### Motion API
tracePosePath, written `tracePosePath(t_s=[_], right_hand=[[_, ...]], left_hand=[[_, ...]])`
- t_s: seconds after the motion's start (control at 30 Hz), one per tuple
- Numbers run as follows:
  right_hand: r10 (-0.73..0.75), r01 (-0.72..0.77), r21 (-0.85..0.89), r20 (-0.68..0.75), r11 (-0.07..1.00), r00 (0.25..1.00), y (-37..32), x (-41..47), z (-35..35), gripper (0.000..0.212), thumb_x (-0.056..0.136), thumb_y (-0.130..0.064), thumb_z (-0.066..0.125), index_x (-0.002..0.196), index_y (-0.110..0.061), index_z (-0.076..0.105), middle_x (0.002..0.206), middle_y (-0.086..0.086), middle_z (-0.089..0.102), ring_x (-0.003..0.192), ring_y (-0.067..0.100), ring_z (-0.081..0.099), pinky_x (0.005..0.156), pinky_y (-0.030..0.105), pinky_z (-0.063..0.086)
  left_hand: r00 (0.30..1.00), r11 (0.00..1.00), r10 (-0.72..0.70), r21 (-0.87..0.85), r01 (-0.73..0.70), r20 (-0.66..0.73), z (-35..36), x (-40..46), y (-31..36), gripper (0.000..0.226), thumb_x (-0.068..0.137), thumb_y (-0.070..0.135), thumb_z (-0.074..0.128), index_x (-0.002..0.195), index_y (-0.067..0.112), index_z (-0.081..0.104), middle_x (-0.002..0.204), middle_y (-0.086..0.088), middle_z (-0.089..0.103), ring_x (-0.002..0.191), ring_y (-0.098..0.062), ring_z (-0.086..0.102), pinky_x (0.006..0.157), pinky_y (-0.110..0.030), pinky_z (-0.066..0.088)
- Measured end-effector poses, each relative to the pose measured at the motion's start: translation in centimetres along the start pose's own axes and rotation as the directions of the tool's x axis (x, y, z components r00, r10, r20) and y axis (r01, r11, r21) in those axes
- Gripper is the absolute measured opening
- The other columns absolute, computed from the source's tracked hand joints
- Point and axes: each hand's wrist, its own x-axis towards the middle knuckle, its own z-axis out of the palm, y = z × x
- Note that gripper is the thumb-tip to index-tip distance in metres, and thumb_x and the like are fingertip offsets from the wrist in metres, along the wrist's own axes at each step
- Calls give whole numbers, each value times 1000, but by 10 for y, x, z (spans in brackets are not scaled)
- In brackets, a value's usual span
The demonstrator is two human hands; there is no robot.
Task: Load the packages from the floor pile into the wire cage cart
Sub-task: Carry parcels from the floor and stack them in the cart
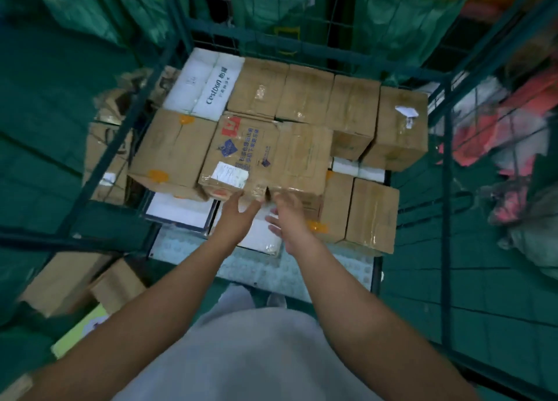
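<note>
Seen from above, the green wire cage cart (pixel 169 77) holds several brown cardboard boxes and white packages. A printed brown box (pixel 265 156) with a red logo and a white label lies on top at the front of the stack. My left hand (pixel 238 210) and my right hand (pixel 287 216) reach to this box's near edge, fingers spread, touching or just off it; neither holds anything. A white Cestbon pack (pixel 211 87) lies at the back left. Flat white packages (pixel 181 210) lie low under the front boxes.
More cardboard boxes (pixel 75 283) and a yellow packet (pixel 81 328) lie on the floor at the lower left, outside the cage. Green sacks (pixel 401 17) stand behind the cart. Red and grey parcels (pixel 510 129) show through the right wire wall. My shoes rest by the cart's pale floor plate (pixel 302 268).
</note>
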Motion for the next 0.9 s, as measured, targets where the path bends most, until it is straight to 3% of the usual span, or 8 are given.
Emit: tracePosePath(t_s=[0.07, 0.13, 0.3, 0.47, 0.53, 0.7, 0.77, 0.9], right_hand=[[-15, 13, 30, 48, 999, 999, 16, -23, 15, 55, 103, -42, 57, 152, -29, 36, 120, 5, 63, 100, 22, 70, 92, 36, 58], [-27, 29, -11, 101, 1000, 994, 30, -44, 27, 46, 103, -42, 56, 145, -26, 42, 117, 6, 64, 99, 22, 69, 96, 39, 56], [-58, 109, -217, 230, 970, 971, 57, -68, 53, 44, 102, -43, 58, 141, -25, 47, 118, 7, 64, 94, 20, 66, 81, 32, 54], [-28, 162, -385, 331, 909, 943, 79, -80, 94, 31, 102, -43, 58, 126, -24, 56, 109, 4, 67, 91, 20, 65, 81, 33, 54], [4, 209, -479, 407, 853, 913, 93, -90, 121, 23, 103, -42, 56, 116, -24, 59, 106, 5, 66, 86, 19, 63, 75, 32, 50], [71, 302, -606, 512, 736, 856, 133, -117, 186, 10, 105, -33, 55, 106, -25, 61, 106, 3, 66, 90, 18, 65, 83, 33, 53], [109, 333, -645, 545, 688, 832, 154, -135, 215, 7, 105, -33, 55, 101, -28, 58, 107, 2, 66, 95, 20, 66, 85, 34, 54], [189, 415, -703, 610, 578, 770, 205, -165, 268, 13, 105, -36, 54, 107, -24, 61, 107, 3, 67, 95, 19, 66, 81, 34, 54]], left_hand=[[997, 993, -27, -118, 18, -69, -12, -30, -13, 72, 96, 60, 57, 157, 30, 34, 163, 4, 33, 147, -21, 36, 108, -37, 35], [989, 971, -68, -235, 37, -128, -25, -56, -25, 71, 97, 59, 58, 157, 28, 36, 162, 4, 36, 146, -22, 38, 106, -38, 36], [951, 927, -181, -366, 80, -250, -60, -98, -62, 71, 98, 59, 55, 157, 24, 36, 161, -1, 38, 144, -25, 41, 105, -37, 37], [900, 854, -272, -517, 63, -340, -96, -121, -92, 71, 97, 61, 56, 155, 23, 38, 161, -1, 38, 143, -25, 41, 106, -38, 38], [867, 814, -315, -580, 37, -387, -115, -136, -112, 67, 98, 58, 57, 153, 23, 40, 160, -2, 39, 142, -24, 43, 103, -33, 37], [760, 735, -446, -678, 11, -472, -159, -178, -164, 65, 100, 53, 57, 153, 18, 43, 154, -3, 48, 135, -21, 48, 96, -25, 34], [706, 693, -513, -721, 6, -488, -178, -197, -190, 66, 99, 57, 56, 152, 19, 43, 149, -1, 52, 132, -22, 50, 96, -27, 35], [626, 595, -615, -803, -29, -479, -215, -232, -244, 60, 99, 53, 54, 149, 20, 46, 135, -2, 57, 121, -24, 54, 99, -35, 42]])
